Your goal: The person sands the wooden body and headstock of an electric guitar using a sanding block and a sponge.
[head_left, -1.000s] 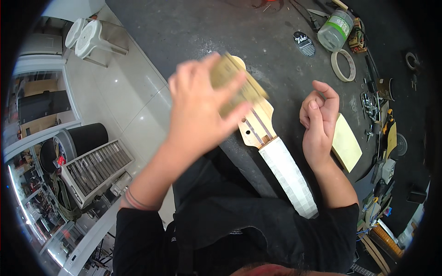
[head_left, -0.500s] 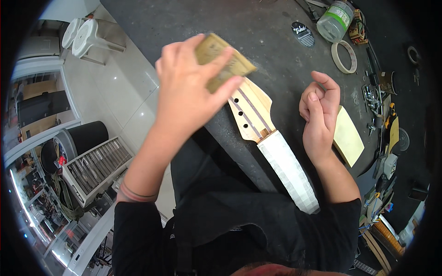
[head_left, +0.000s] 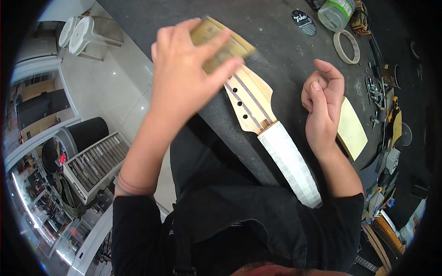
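Observation:
A guitar neck lies on the dark bench, its pale wooden headstock (head_left: 251, 99) showing tuner holes and dark stripes, its fretboard (head_left: 290, 163) covered in pale masking tape. My left hand (head_left: 182, 76) grips a folded olive sandpaper sheet (head_left: 225, 41) over the headstock's far end, hiding that tip. To the right of the neck, my right hand (head_left: 324, 103) is curled with the index finger partly raised and nothing visible in it, near a pale yellow block (head_left: 351, 129).
A tape roll (head_left: 345, 48), clear jar (head_left: 334, 14), oval dark label (head_left: 303, 23), metal hardware (head_left: 373, 92) and assorted tools line the bench's right. Off its left edge (head_left: 129, 39) are white stools (head_left: 80, 37), a slatted metal unit (head_left: 96, 165) and a glass-fronted cabinet (head_left: 37, 115).
My left hand and the sandpaper have moved up and left toward the headstock's tip, uncovering more holes. My right hand keeps its curled pose, sitting a little higher in view.

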Demonstrator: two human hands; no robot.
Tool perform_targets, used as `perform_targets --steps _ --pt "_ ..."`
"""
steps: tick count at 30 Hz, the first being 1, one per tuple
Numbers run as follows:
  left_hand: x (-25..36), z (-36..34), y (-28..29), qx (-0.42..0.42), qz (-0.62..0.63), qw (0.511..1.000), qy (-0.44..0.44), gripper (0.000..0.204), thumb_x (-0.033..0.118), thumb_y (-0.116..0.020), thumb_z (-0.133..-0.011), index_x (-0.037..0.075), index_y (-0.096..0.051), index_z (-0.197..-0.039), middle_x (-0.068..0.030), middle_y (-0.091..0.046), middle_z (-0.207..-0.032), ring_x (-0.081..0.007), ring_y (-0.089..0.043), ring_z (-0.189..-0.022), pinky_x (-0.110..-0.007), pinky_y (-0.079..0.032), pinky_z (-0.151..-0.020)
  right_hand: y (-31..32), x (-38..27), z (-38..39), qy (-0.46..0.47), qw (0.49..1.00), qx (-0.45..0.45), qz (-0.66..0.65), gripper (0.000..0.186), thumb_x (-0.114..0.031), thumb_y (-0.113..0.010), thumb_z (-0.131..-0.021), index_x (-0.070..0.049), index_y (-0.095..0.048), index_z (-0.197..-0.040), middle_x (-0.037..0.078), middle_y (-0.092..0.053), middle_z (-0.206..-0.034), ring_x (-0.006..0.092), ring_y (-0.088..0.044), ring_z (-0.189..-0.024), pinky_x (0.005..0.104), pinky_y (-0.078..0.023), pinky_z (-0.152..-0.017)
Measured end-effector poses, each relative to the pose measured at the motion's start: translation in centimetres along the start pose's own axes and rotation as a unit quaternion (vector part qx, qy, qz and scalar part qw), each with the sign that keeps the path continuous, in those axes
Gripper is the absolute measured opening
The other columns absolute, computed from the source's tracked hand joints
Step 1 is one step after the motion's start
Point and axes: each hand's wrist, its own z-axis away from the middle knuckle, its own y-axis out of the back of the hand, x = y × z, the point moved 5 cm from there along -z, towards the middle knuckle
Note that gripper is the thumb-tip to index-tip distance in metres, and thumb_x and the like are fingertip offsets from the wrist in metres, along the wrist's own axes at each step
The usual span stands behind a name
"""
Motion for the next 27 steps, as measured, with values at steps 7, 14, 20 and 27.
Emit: perform_targets --steps 7,14,20,27 --pt "2.0 1.1 -0.7 -0.027 0.034 0.998 -0.033 0.051 0.051 -0.094 -0.091 0.032 -0.090 -0.138 -0.0198 -0.065 -0.157 -0.0438 -0.056 -0.139 -0.060 -0.045 -0.117 0.2 0.0 0.0 0.005 1.000 -0.004 -0.010 0.042 -0.013 -0.051 -0.123 0.001 -0.044 -0.162 0.000 -0.049 -0.094 0.0066 -0.038 -0.072 0.0241 -0.031 -0.064" --pt "4.6 2.2 -0.9 -0.050 0.045 0.996 -0.057 0.052 0.054 -0.092 -0.093 0.031 -0.090 -0.140 -0.0201 -0.065 -0.157 -0.0431 -0.056 -0.137 -0.059 -0.045 -0.116 0.4 0.3 0.4 -0.010 1.000 0.007 -0.012 0.041 -0.013 -0.051 -0.123 0.001 -0.044 -0.162 0.001 -0.049 -0.093 0.0069 -0.038 -0.072 0.0243 -0.031 -0.064" --pt "6.8 3.6 -0.3 -0.052 0.078 0.994 -0.062 0.056 0.055 -0.092 -0.092 0.030 -0.089 -0.141 -0.0205 -0.065 -0.157 -0.0425 -0.056 -0.139 -0.058 -0.045 -0.117 0.2 0.4 0.1 0.009 1.000 -0.005 -0.004 0.042 -0.013 -0.050 -0.123 0.000 -0.044 -0.163 0.001 -0.049 -0.094 0.0070 -0.038 -0.072 0.0241 -0.032 -0.064" --pt "-2.4 -1.5 1.1 0.004 0.067 0.997 0.038 0.058 0.051 -0.087 -0.101 0.015 -0.086 -0.147 -0.0190 -0.071 -0.156 -0.0373 -0.059 -0.143 -0.051 -0.046 -0.124 0.2 0.1 0.1 -0.001 1.000 -0.023 0.017 0.037 -0.011 -0.051 -0.123 0.001 -0.050 -0.158 0.002 -0.051 -0.098 0.0080 -0.043 -0.077 0.0248 -0.036 -0.068"
